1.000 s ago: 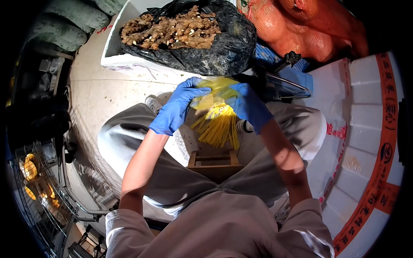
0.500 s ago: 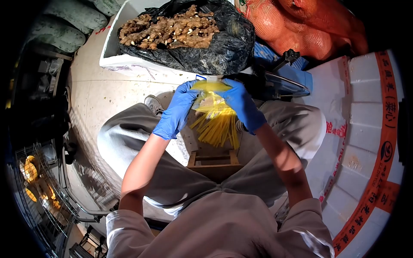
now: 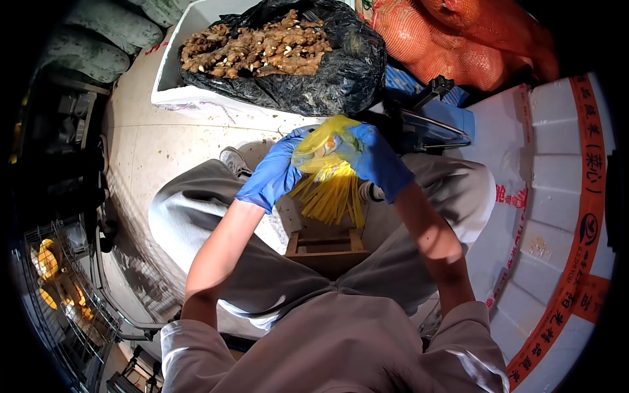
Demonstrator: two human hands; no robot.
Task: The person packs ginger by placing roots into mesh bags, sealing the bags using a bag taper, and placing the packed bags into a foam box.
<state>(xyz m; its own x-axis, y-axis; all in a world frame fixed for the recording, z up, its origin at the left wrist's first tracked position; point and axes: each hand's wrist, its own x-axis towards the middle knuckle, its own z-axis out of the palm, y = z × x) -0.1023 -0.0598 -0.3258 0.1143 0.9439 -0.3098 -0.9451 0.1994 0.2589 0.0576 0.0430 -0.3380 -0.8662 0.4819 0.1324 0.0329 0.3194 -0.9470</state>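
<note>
Both hands wear blue gloves and meet in front of my knees. My left hand (image 3: 278, 167) grips the left side of a yellow mesh bag (image 3: 324, 139). On its right side, my right hand (image 3: 377, 157) has its fingers at the mesh, partly behind or inside it. The mesh is spread between the two hands; something pale shows through it, too unclear to name. Below the hands hangs a bundle of yellow strips (image 3: 331, 196), fanned out above a small wooden stool (image 3: 327, 243).
Beyond the hands, a white foam box (image 3: 196, 98) holds ginger (image 3: 262, 49) on black plastic (image 3: 308, 92). Red net sacks (image 3: 458, 49) lie at top right. White foam boxes (image 3: 550, 170) line the right; a wire basket (image 3: 72, 288) with yellow items is at left.
The yellow mesh has opened wider and risen between my hands. My right hand has turned and shifted slightly right and down, with its fingers now at the mesh.
</note>
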